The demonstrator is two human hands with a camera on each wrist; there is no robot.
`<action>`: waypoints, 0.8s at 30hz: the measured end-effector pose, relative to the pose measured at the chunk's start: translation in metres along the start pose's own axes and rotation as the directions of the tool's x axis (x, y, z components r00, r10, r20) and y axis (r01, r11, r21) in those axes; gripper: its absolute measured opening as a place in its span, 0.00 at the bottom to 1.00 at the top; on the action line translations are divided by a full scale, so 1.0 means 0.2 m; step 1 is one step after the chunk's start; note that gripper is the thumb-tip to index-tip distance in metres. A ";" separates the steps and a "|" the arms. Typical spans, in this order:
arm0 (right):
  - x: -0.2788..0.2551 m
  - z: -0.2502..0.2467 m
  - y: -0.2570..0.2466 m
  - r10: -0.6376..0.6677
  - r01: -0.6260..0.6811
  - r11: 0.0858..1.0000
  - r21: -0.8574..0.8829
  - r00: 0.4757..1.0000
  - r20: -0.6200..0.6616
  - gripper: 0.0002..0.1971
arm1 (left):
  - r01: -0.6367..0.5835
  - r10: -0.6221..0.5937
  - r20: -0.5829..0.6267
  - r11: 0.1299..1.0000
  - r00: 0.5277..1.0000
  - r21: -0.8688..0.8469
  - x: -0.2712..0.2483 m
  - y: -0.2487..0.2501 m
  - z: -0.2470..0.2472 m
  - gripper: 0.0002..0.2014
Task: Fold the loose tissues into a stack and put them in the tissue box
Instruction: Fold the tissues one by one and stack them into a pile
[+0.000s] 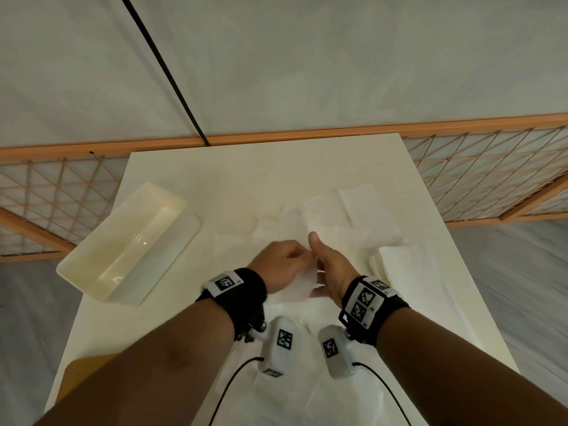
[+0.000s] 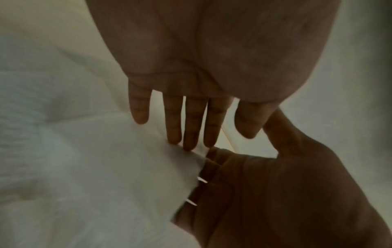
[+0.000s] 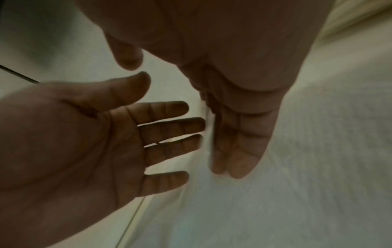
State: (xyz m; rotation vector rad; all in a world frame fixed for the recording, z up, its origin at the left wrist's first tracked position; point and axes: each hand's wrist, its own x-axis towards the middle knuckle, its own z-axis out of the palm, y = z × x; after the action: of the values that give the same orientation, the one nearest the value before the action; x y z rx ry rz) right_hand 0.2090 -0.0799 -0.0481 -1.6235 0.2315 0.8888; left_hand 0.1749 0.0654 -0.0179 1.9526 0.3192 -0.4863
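both hands meet over the middle of the table (image 1: 430, 318): the left hand (image 1: 281, 265) has straight fingers whose tips touch a white tissue (image 1: 296, 287), and the right hand (image 1: 332, 269), fingers also straight, thumb up, presses the sheet's other side. the open tissue box (image 1: 92, 265) sits left, a folded stack (image 1: 396, 259) lies right, and loose tissues (image 1: 338, 216) are spread beyond the hands
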 end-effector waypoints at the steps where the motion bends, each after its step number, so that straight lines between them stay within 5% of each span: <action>1: 0.01 -0.01 0.01 0.016 -0.019 0.999 -0.050 0.998 -0.059 0.47 | 0.014 -0.013 0.032 0.999 0.999 -0.029 -0.01 -0.01 0.02 0.11; 4: 0.04 -0.05 0.02 0.023 -0.068 0.978 -0.196 0.974 -0.227 0.42 | 0.006 0.008 -0.137 0.995 0.990 0.096 0.02 -0.07 0.02 0.07; 7: 0.06 -0.07 0.04 0.013 -0.095 0.949 -0.299 0.964 -0.264 0.44 | 0.167 -0.067 -0.346 0.948 0.936 0.269 0.04 -0.12 -0.02 0.11; 11: 0.05 -0.07 0.05 0.004 -0.113 0.896 -0.429 0.969 -0.247 0.39 | 0.308 -0.217 -0.299 0.902 0.929 0.302 0.09 -0.15 0.00 0.25; 15: 0.02 -0.08 0.07 -0.017 -0.089 0.858 -0.507 0.979 -0.201 0.36 | 0.311 -0.224 -0.289 0.900 0.931 0.305 0.11 -0.14 0.03 0.16; 18: -0.01 -0.08 0.07 -0.051 -0.062 0.853 -0.519 0.978 -0.202 0.38 | 0.304 -0.230 -0.334 0.933 0.914 0.191 0.10 -0.12 0.03 0.10; 20: -0.04 -0.09 0.07 -0.195 0.026 0.779 -0.627 0.959 -0.203 0.42 | 0.299 -0.251 -0.325 0.948 0.912 0.105 0.08 -0.10 0.02 0.09; 22: -0.11 -0.07 0.04 -0.369 0.195 0.594 -0.781 0.928 -0.049 0.48 | 0.296 -0.329 -0.264 0.942 0.907 -0.158 0.06 -0.07 0.01 0.07; 24: -0.19 -0.02 0.00 -0.413 0.332 0.384 -0.862 0.896 0.161 0.52 | 0.326 -0.441 -0.126 0.800 0.889 -0.503 0.00 -0.03 0.01 0.07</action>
State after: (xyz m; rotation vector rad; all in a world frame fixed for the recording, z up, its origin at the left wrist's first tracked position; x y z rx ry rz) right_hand 0.1851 -0.0959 -0.0240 -2.5446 -0.6748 0.5719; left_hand 0.1723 0.0652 -0.0231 1.4602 0.9226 -0.3861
